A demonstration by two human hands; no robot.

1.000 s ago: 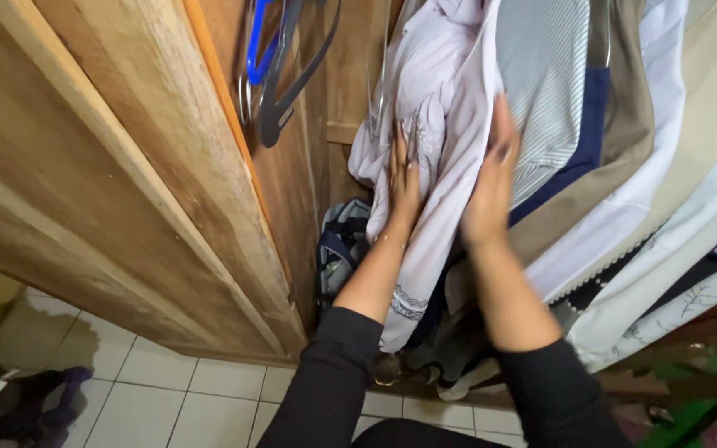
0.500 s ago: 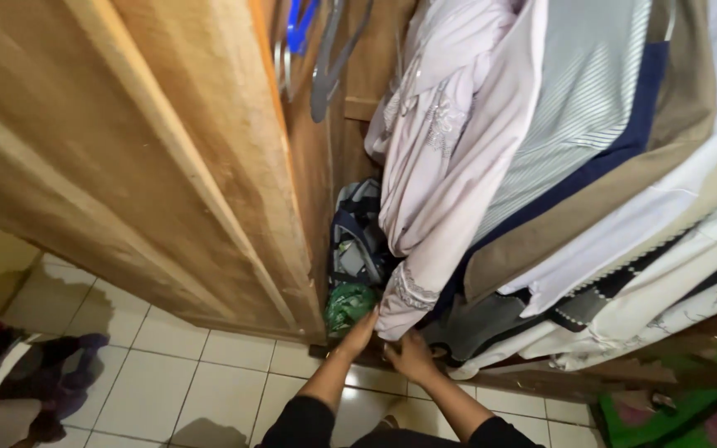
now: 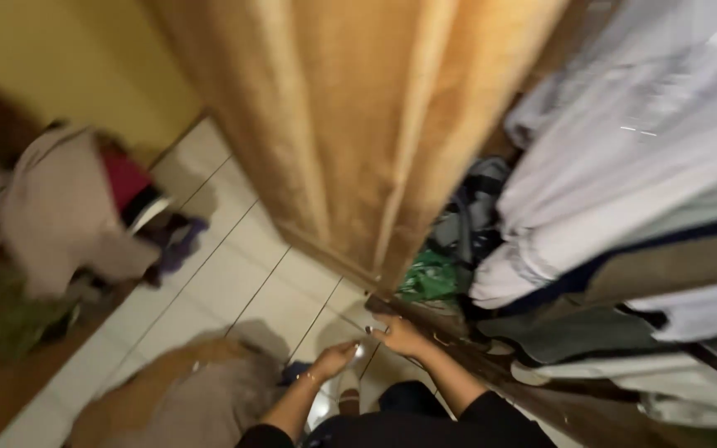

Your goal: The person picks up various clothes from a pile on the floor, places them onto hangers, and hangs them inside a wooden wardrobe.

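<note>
The view is motion-blurred. My right hand hovers low at the wooden bottom edge of the wardrobe, fingers spread, holding nothing. Just left of it and lower, over the white tile floor, my left hand is loosely open and empty. A pale lilac garment hangs in the wardrobe above and to the right of both hands. A crumpled green cloth lies in the wardrobe bottom just above my right hand.
The open wooden wardrobe door stands upper middle. More hanging clothes fill the right side. A heap of clothes lies on the floor at left, and a beige cloth lies by my left arm.
Both hands left the lilac garment and dropped to the wardrobe's bottom edge. The view has swung left and down, bringing the floor and the clothes heap into sight.
</note>
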